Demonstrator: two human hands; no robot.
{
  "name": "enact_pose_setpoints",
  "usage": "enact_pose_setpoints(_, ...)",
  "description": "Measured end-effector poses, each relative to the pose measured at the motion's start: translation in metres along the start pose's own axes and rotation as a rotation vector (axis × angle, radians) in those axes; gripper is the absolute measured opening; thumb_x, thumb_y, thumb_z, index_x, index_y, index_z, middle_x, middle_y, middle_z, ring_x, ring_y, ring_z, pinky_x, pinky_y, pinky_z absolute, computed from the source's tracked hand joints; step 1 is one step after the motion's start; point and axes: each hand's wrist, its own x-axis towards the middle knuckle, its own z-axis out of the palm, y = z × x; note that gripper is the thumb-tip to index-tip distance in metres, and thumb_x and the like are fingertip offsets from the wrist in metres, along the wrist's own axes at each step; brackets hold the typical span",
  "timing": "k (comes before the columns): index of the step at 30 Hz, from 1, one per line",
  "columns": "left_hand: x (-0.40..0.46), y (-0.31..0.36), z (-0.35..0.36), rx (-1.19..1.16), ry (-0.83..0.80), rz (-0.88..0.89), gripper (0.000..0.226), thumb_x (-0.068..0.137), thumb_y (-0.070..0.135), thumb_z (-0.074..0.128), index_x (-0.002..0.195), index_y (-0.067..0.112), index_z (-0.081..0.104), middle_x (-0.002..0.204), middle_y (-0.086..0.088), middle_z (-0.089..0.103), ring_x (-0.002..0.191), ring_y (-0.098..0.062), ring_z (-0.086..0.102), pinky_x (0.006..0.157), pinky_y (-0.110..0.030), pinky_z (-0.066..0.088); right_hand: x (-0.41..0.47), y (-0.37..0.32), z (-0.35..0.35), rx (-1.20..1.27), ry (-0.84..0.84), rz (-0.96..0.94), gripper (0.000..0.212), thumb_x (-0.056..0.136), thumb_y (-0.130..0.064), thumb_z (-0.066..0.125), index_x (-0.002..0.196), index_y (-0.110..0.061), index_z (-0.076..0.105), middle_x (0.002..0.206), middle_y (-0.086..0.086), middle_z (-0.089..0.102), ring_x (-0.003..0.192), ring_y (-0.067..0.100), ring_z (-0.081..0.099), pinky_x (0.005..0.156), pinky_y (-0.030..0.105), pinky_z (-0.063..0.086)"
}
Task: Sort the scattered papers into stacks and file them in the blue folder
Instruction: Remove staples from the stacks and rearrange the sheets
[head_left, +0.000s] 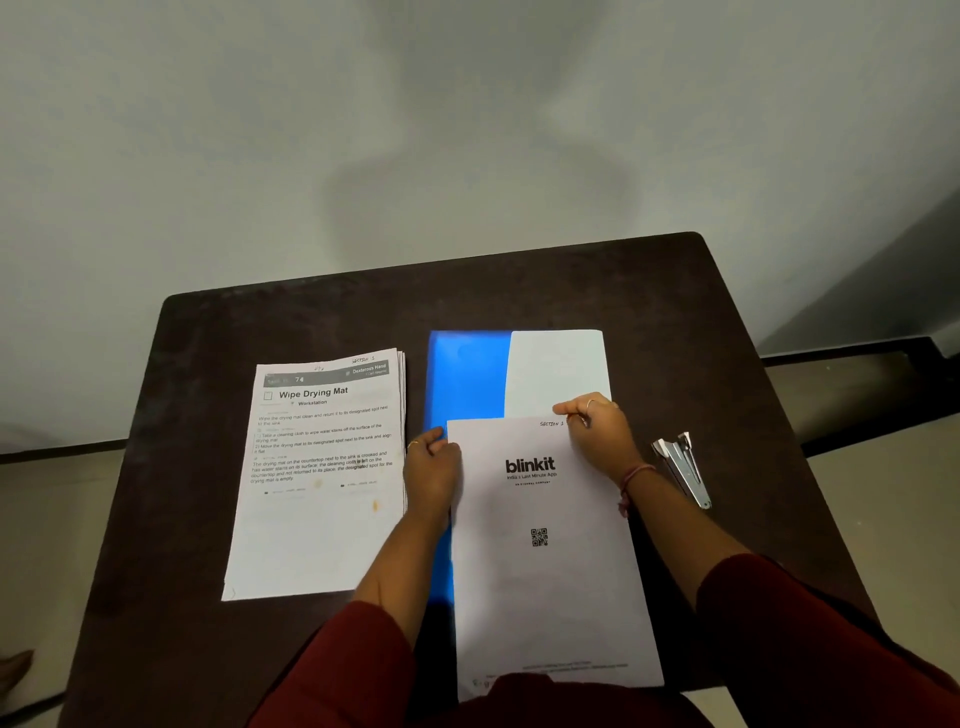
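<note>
1. Dark brown table (208, 519) fills the lower half of the frame, set against a pale grey wall (467, 130) that carries a soft shadow at upper centre.
2. At centre left, a stack of printed papers (317, 519) lies flat on the table, its top sheet headed "Wipe Drying Mat", the edges of the sheets beneath fanned slightly along the right side.
3. Just right of that stack, the person's left hand (431, 473) has its fingers curled at the upper left corner of a sheet printed "blinkit" (545, 571), gripping the sheet's left edge; a ring shows on one finger.
4. The blue folder (467, 379) lies at centre frame, beneath and behind the blinkit sheet, its blue surface showing above the left hand and in a narrow strip down the sheet's left side.
5. A plain white sheet (556, 369) rests on the folder's right half, above the blinkit sheet.
6. The right hand (597, 426) pinches the blinkit sheet's upper right corner, beside the handwritten "Section 1"; a ring and a thread wristband are visible.
7. At centre right, a metal stapler (683, 467) lies on the table, near the right wrist but apart from it.
8. Dark red sleeves (779, 623) cover both forearms at the bottom of the frame.
</note>
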Motion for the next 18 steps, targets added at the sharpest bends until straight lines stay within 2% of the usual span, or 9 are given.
enact_pose_setpoints(3, -0.011, -0.005, -0.002, -0.017, -0.019, -0.010, 0.020, 0.086, -0.001, 0.051, 0.095, 0.010, 0.064, 0.088, -0.002, 0.063, 0.076, -0.015, 0.056, 0.067, -0.020, 0.045, -0.003, 0.002, -0.003, -0.052, 0.021, 0.005, 0.030, 0.088, -0.010, 0.054, 0.113, -0.018, 0.068, 0.120, 0.006, 0.060, 0.117, 0.027, 0.049, 0.092, 0.022, 0.028)
enact_pose_setpoints(5, -0.018, -0.005, -0.001, -0.034, -0.026, 0.011, 0.025, 0.084, -0.006, 0.048, 0.079, 0.012, 0.065, 0.078, -0.003, 0.061, 0.070, -0.017, 0.054, 0.057, -0.018, 0.044, -0.011, 0.002, -0.013, -0.048, 0.087, 0.021, 0.031, 0.087, -0.018, 0.054, 0.117, -0.021, 0.065, 0.125, 0.003, 0.057, 0.121, 0.027, 0.044, 0.097, 0.030, 0.029)
enact_pose_setpoints(7, -0.025, -0.004, 0.001, -0.068, -0.029, 0.016, 0.031, 0.084, -0.009, 0.046, 0.075, 0.014, 0.065, 0.070, 0.001, 0.063, 0.060, -0.013, 0.055, 0.052, -0.013, 0.044, -0.023, 0.004, -0.029, -0.071, 0.189, 0.062, 0.031, 0.089, -0.015, 0.055, 0.118, -0.019, 0.063, 0.127, 0.003, 0.054, 0.121, 0.027, 0.042, 0.100, 0.039, 0.031)
enact_pose_setpoints(9, -0.030, -0.004, 0.003, -0.086, 0.003, 0.019, 0.032, 0.084, -0.008, 0.046, 0.074, 0.016, 0.067, 0.067, 0.005, 0.064, 0.058, -0.011, 0.055, 0.049, -0.009, 0.044, -0.039, 0.011, -0.044, -0.145, 0.292, 0.130, 0.033, 0.089, -0.012, 0.058, 0.121, -0.020, 0.060, 0.131, 0.006, 0.050, 0.123, 0.028, 0.040, 0.103, 0.044, 0.032)
enact_pose_setpoints(11, -0.032, -0.005, 0.005, -0.103, 0.021, 0.013, 0.028, 0.083, -0.007, 0.046, 0.080, 0.010, 0.069, 0.068, 0.003, 0.064, 0.061, -0.013, 0.055, 0.048, -0.010, 0.044, -0.053, 0.021, -0.056, -0.220, 0.333, 0.223, 0.038, 0.088, -0.014, 0.061, 0.125, -0.021, 0.055, 0.134, 0.007, 0.044, 0.127, 0.028, 0.038, 0.105, 0.047, 0.031)
enact_pose_setpoints(15, -0.032, -0.009, 0.007, -0.153, 0.013, -0.034, 0.022, 0.084, -0.005, 0.047, 0.093, 0.001, 0.066, 0.075, -0.004, 0.067, 0.062, -0.014, 0.058, 0.049, -0.012, 0.045, -0.074, 0.042, -0.065, -0.257, 0.312, 0.356, 0.053, 0.086, -0.019, 0.067, 0.134, -0.016, 0.045, 0.137, 0.015, 0.039, 0.127, 0.033, 0.037, 0.104, 0.050, 0.034)
enact_pose_setpoints(18, -0.036, -0.006, 0.007, -0.220, 0.004, -0.063, 0.020, 0.085, -0.007, 0.046, 0.089, 0.002, 0.063, 0.072, -0.004, 0.064, 0.052, -0.006, 0.057, 0.046, -0.011, 0.045, -0.081, 0.050, -0.064, -0.221, 0.279, 0.403, 0.061, 0.083, -0.014, 0.070, 0.138, -0.012, 0.042, 0.137, 0.016, 0.038, 0.126, 0.035, 0.040, 0.103, 0.049, 0.038)
